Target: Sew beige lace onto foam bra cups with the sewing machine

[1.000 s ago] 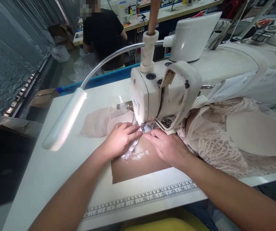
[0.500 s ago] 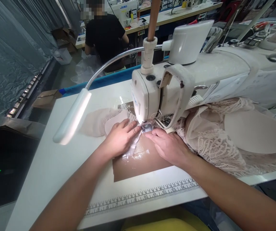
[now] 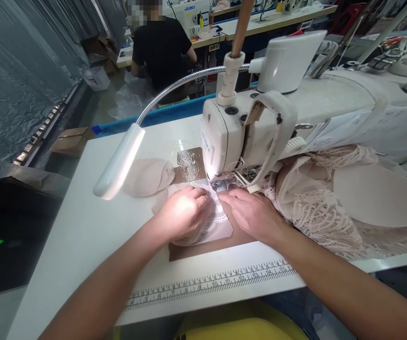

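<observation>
At the presser foot (image 3: 215, 184), under the machine head (image 3: 220, 134): lace-trimmed pale piece (image 3: 222, 223), spread over brown sheet (image 3: 241, 236) on table (image 3: 93, 236). Left hand (image 3: 185, 213) curled on top, probably to steady and steer the cloth; cannot tell whether pinching, fingertips being tucked from sight. Right hand (image 3: 255, 212) palm-down on brown sheet, grip extended and loose, nothing visibly pinched; likely set there to keep the near side flat. Lamp (image 3: 120, 160) angled inward, presumably for light there. Lace pile (image 3: 313, 208) beside right wrist, perhaps parked clear.

Versus half a second ago: more pale piece exposed toward the near side; left fingers now folded rather than reaching forward; right hand nearly unchanged.
</observation>
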Demonstrator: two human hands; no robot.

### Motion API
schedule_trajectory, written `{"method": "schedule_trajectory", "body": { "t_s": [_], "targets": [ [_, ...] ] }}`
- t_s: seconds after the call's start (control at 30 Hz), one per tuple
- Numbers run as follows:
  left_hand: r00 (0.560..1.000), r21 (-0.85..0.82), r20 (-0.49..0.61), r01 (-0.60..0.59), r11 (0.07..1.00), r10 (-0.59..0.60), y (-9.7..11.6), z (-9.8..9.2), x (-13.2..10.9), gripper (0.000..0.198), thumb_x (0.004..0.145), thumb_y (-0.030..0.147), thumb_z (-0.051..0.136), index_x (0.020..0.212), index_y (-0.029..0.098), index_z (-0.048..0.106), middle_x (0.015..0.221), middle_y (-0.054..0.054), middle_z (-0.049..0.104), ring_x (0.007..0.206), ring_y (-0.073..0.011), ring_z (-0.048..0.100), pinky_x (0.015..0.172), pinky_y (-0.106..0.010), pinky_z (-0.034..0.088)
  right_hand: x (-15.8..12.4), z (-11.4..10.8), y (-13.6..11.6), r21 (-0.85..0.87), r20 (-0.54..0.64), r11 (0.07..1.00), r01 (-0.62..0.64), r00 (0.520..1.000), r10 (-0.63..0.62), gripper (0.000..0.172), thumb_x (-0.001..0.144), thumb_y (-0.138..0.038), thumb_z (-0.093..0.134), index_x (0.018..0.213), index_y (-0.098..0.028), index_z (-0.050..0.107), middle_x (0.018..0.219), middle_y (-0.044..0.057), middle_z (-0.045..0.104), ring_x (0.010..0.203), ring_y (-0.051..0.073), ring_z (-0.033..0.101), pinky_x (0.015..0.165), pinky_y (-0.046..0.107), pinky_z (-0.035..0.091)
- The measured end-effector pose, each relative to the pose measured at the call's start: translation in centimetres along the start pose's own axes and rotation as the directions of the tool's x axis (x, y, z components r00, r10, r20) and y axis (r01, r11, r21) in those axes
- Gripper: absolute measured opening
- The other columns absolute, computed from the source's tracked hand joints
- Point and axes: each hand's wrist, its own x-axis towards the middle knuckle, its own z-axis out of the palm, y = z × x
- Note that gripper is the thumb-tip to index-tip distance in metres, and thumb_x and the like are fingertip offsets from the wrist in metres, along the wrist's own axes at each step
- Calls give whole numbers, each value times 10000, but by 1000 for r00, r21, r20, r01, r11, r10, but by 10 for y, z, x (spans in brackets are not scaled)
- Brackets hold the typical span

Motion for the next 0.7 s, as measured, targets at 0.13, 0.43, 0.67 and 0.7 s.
{"method": "schedule_trajectory", "body": {
  "t_s": [0.13,0.43,0.67,0.7],
  "targets": [
    [994,24,-81,-72,997,74,-2,16,1,367,944,298,387,1208,127,576,1250,-118,583,971,-245,546,847,-393,477,-1,-3,-2,10,-12,998,54,998,-54,324,852,-74,431,1016,-179,691,819,36,645,742,146,550,707,268,384],
    [994,76,-71,-74,994,80,-2,20,2,414,928,319,413,1278,128,528,1325,-131,535,988,-265,524,844,-418,451,-3,-3,-3,-35,58,994,100,994,-97,283,858,-97,454,961,-186,702,744,28,577,705,156,449,685,284,324],
    [994,103,-76,-74,992,82,-10,19,5,428,931,307,408,1294,111,521,1349,-130,524,1038,-283,509,863,-436,438,-2,-3,-4,-79,66,992,96,994,-91,294,838,-80,457,968,-181,700,749,29,577,691,158,432,682,284,317],
    [993,111,-83,-79,991,89,-11,19,5,417,930,288,408,1287,110,527,1342,-127,532,1056,-285,505,871,-437,433,-3,-3,-4,-71,50,993,99,994,-95,298,835,-79,459,973,-184,701,750,28,582,695,158,439,686,284,318]
  ]
}}
